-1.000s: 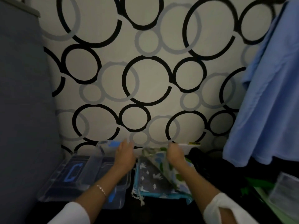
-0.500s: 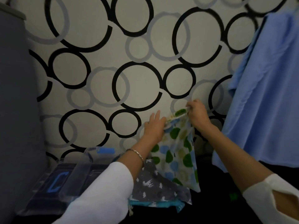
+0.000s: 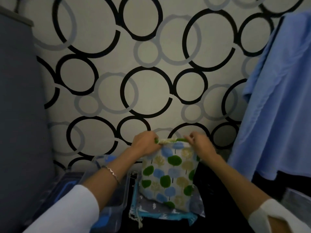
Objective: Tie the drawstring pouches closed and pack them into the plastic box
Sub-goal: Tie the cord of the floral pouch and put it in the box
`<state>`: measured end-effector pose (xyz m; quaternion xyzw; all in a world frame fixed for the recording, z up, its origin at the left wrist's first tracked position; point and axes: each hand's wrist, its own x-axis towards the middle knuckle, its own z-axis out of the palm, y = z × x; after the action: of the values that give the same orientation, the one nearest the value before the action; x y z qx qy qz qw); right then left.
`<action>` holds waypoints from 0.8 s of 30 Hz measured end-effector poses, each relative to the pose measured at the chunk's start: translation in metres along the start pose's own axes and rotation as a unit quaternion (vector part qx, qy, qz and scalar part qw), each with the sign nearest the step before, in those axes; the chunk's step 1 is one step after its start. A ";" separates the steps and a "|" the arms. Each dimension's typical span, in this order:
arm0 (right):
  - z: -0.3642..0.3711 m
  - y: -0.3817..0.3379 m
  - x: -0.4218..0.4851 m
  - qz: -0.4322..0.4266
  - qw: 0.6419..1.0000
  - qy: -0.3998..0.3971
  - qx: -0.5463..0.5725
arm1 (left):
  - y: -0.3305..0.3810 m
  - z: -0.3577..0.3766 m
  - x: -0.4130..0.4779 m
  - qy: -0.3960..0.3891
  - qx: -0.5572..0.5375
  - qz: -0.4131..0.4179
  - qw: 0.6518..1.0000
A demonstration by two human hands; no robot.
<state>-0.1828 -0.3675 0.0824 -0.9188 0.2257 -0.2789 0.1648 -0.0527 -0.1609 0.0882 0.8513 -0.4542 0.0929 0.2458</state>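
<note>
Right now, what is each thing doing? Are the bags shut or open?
Tree-print pouch: held upright, top edge stretched wide, not cinched yet.
Left hand: pinches the pouch's top left corner.
Right hand: pinches the top right corner.
Grey pouch: lies flat beneath the held pouch.
Plastic box: beside the pouches, partly hidden by the left arm.
Blue cloth: hangs at the right.

No readable text, labels or numbers

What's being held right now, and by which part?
The tree-print drawstring pouch, by its top hem: the left hand grips the left end and the right hand grips the right end.
</note>
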 end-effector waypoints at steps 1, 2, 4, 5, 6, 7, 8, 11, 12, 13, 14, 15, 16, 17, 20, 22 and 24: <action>0.012 0.001 -0.006 -0.010 1.000 -0.013 0.015 | -0.007 0.006 -0.004 -0.019 -0.007 -0.017 1.000; 0.023 0.001 -0.012 -0.022 0.998 -0.023 0.044 | -0.013 0.013 -0.007 -0.025 -0.015 -0.033 0.999; 0.041 0.004 -0.022 -0.034 0.990 -0.046 0.126 | -0.023 0.022 -0.012 -0.019 -0.027 -0.064 0.997; 0.048 0.006 -0.026 -0.031 0.984 -0.061 0.166 | -0.027 0.025 -0.013 -0.018 -0.031 -0.076 0.996; 0.054 0.009 -0.030 -0.015 0.977 -0.077 0.198 | -0.030 0.027 -0.015 -0.022 -0.034 -0.085 0.996; 0.057 0.011 -0.032 0.011 0.973 -0.089 0.215 | -0.033 0.028 -0.016 -0.028 -0.034 -0.091 0.995; 0.059 0.013 -0.034 0.037 0.970 -0.097 0.218 | -0.035 0.028 -0.017 -0.032 -0.029 -0.094 0.995; 0.055 0.013 -0.039 0.098 0.957 -0.141 0.234 | -0.036 0.028 -0.018 -0.033 -0.016 -0.101 0.994; 0.052 0.013 -0.042 0.112 0.948 -0.168 0.244 | -0.036 0.028 -0.019 -0.035 -0.026 -0.104 0.994; 0.049 0.013 -0.044 0.111 0.945 -0.190 0.244 | -0.035 0.028 -0.019 -0.041 -0.039 -0.108 0.993; 0.047 0.014 -0.046 0.094 0.948 -0.198 0.230 | -0.034 0.029 -0.018 -0.046 -0.050 -0.111 0.992; 0.046 0.016 -0.049 0.071 0.955 -0.194 0.212 | -0.034 0.030 -0.018 -0.049 -0.058 -0.112 0.991; 0.044 0.017 -0.050 0.053 0.960 -0.184 0.205 | -0.034 0.030 -0.018 -0.051 -0.070 -0.111 0.990; 0.043 0.019 -0.051 0.047 0.961 -0.173 0.211 | -0.034 0.029 -0.018 -0.053 -0.086 -0.107 0.989; 0.029 0.024 -0.052 0.065 0.942 -0.169 0.284 | -0.038 0.020 -0.020 -0.073 -0.139 -0.089 0.984; 0.018 0.027 -0.053 0.059 0.927 -0.194 0.316 | -0.042 0.011 -0.022 -0.082 -0.119 -0.079 0.986; 0.007 0.030 -0.053 0.061 0.922 -0.225 0.310 | -0.048 0.004 -0.024 -0.082 -0.112 -0.073 0.988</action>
<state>-0.2277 -0.3640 0.0405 -0.8446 0.1403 -0.1101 0.5049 -0.0272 -0.1229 0.0589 0.8540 -0.4171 -0.0467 0.3076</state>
